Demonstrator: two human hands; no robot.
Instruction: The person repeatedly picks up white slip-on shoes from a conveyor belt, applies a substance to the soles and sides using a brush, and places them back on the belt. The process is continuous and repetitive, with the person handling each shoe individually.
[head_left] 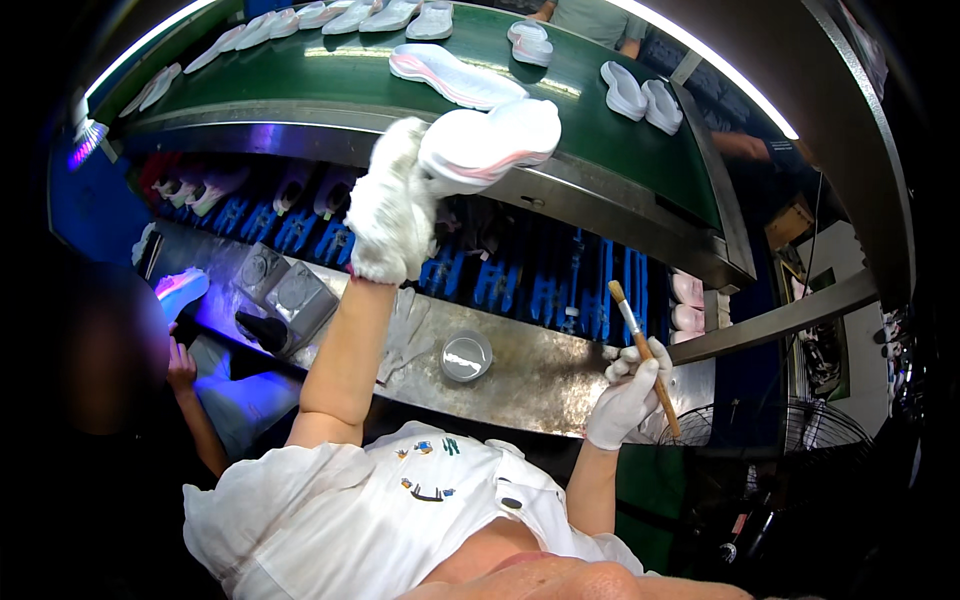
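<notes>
My left hand (391,205), in a fluffy white glove, reaches up to the near edge of the green conveyor belt. It grips a white shoe sole (490,145) with a pink stripe along its side. Just behind that one, a second white and pink sole (455,76) lies on the belt, partly overlapped by the held one. My right hand (627,397), in a thin white glove, is closed around the wooden handle of a brush (643,350), whose bristles point up. A small clear cup (466,356) with some liquid stands on the metal bench between my hands.
Several soles (335,14) line the belt (300,75), with a pair (641,98) at its right end. Under it is a rack of blue holders (495,285). Grey blocks (288,290) and a spare glove (402,335) lie on the bench (545,385). A person sits at left.
</notes>
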